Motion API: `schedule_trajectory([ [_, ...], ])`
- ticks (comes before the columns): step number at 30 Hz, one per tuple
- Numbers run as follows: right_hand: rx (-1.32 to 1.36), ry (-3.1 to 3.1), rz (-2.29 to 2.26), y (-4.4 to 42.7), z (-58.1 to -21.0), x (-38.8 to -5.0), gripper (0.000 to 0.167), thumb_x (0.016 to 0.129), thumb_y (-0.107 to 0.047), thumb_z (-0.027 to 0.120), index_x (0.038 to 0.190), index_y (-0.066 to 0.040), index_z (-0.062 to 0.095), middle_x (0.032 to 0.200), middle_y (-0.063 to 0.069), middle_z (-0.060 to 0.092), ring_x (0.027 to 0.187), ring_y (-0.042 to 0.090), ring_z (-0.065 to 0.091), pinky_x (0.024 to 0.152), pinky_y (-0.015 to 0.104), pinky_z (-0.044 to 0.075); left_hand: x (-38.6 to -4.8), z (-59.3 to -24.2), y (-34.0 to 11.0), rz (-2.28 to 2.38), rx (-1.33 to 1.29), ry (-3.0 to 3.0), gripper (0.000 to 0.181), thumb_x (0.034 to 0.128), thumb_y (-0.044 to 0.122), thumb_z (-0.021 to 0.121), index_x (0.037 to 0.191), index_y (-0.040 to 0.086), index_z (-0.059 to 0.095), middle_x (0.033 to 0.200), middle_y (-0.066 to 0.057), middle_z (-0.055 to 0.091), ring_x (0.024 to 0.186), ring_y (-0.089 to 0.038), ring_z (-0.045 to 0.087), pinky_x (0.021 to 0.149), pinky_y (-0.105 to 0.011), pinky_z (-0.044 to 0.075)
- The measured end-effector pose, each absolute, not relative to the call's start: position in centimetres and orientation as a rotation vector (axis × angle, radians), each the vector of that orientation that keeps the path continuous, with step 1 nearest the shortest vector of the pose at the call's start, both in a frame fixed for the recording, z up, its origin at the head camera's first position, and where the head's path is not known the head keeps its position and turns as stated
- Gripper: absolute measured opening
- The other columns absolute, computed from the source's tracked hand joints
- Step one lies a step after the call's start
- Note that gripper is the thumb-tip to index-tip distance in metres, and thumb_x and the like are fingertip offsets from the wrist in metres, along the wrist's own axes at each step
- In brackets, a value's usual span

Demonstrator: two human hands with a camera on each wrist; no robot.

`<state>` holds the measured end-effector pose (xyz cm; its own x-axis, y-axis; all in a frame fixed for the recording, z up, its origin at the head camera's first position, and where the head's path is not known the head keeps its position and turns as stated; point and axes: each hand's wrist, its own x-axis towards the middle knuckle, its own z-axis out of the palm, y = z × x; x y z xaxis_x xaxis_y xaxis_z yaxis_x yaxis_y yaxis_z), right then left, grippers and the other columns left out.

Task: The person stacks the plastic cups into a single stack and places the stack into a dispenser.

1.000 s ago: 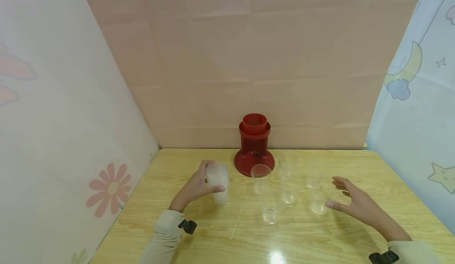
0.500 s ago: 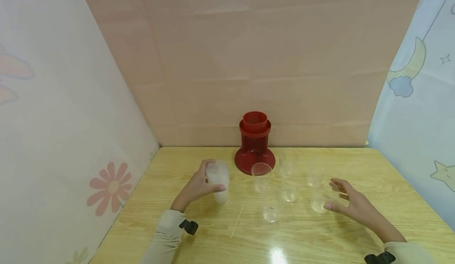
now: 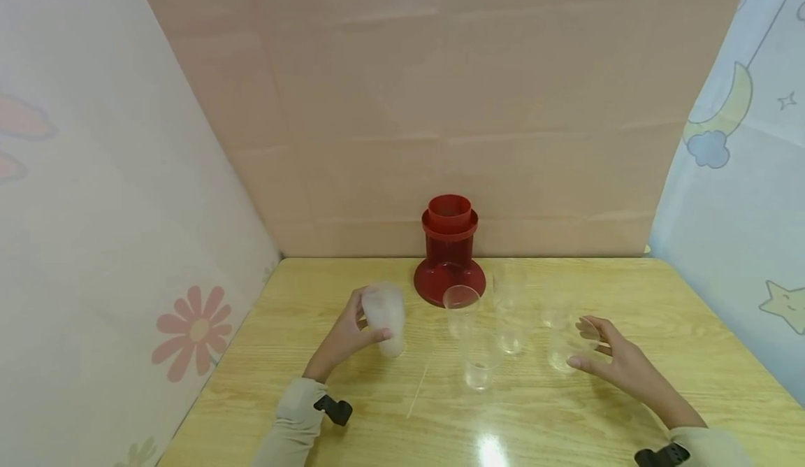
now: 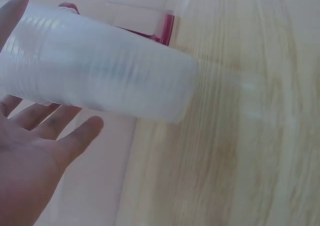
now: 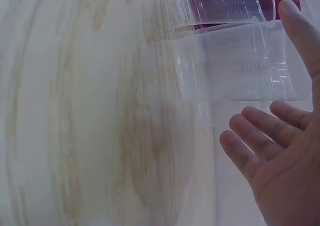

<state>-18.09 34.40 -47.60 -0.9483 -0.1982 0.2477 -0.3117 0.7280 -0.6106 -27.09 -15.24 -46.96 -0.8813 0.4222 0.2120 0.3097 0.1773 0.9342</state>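
My left hand grips a stack of nested frosted plastic cups, upright but leaning slightly. In the left wrist view, the stack lies between my thumb and fingers. On the right, my right hand reaches beside a clear plastic cup, thumb and fingers spread about its near side. The right wrist view has that cup between thumb and fingers; the fingers look straight and I cannot tell whether they touch it. Several more clear cups stand upright mid-table, among them a front one and one farther back.
A red cup-like holder with a wide round base stands at the back centre. A thin pale stick lies on the wooden table. Walls rise behind and at both sides.
My right hand has moved left and closer to the rightmost clear cup, its fingers now beside it. My left hand stays on the cup stack. The view has shifted slightly.
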Motion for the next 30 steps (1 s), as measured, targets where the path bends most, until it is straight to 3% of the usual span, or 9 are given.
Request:
schedule_trajectory([
  [3, 0.419, -2.746, 1.041, 34.47, -47.74, -18.21, 0.075, 0.089, -0.019, 0.077, 0.147, 0.001, 0.034, 0.136, 0.026, 0.053, 0.116, -0.003, 0.050, 0.086, 0.014, 0.047, -26.97, -47.03, -15.35, 1.887, 0.725, 2.293, 0.081, 0.0848, 0.014, 0.081, 0.148, 0.014, 0.031, 0.146, -0.011, 0.047, 0.133, -0.031, 0.048, 0.107, -0.050, 0.041],
  [5, 0.420, -2.735, 1.053, 34.47, -47.82, -18.23, 0.073, 0.089, -0.018, 0.077, 0.146, 0.001, 0.035, 0.135, 0.025, 0.054, 0.114, -0.014, 0.042, 0.085, 0.014, 0.047, -26.87, -47.02, -15.38, 1.911, 0.716, 2.283, 0.079, 0.0845, 0.014, 0.082, 0.147, 0.014, 0.033, 0.145, -0.011, 0.049, 0.132, -0.030, 0.048, 0.107, -0.048, 0.041],
  [15, 0.429, -2.702, 1.128, 34.36, -48.35, -18.32, 0.060, 0.094, -0.016, 0.070, 0.143, 0.000, 0.038, 0.134, 0.024, 0.055, 0.114, -0.017, 0.041, 0.086, 0.014, 0.046, -26.78, -47.16, -15.32, 1.931, 0.672, 2.280, 0.074, 0.0834, 0.014, 0.083, 0.144, 0.018, 0.039, 0.141, -0.007, 0.053, 0.127, -0.025, 0.052, 0.100, -0.042, 0.047],
  [30, 0.438, -2.636, 1.119, 34.42, -47.53, -17.81, 0.054, 0.094, -0.011, 0.070, 0.138, 0.002, 0.041, 0.131, 0.024, 0.057, 0.112, -0.020, 0.041, 0.085, 0.007, 0.040, -26.76, -46.54, -15.08, 1.854, 0.699, 2.381, 0.075, 0.0833, 0.017, 0.083, 0.145, 0.022, 0.040, 0.141, -0.007, 0.052, 0.127, -0.026, 0.050, 0.099, -0.046, 0.045],
])
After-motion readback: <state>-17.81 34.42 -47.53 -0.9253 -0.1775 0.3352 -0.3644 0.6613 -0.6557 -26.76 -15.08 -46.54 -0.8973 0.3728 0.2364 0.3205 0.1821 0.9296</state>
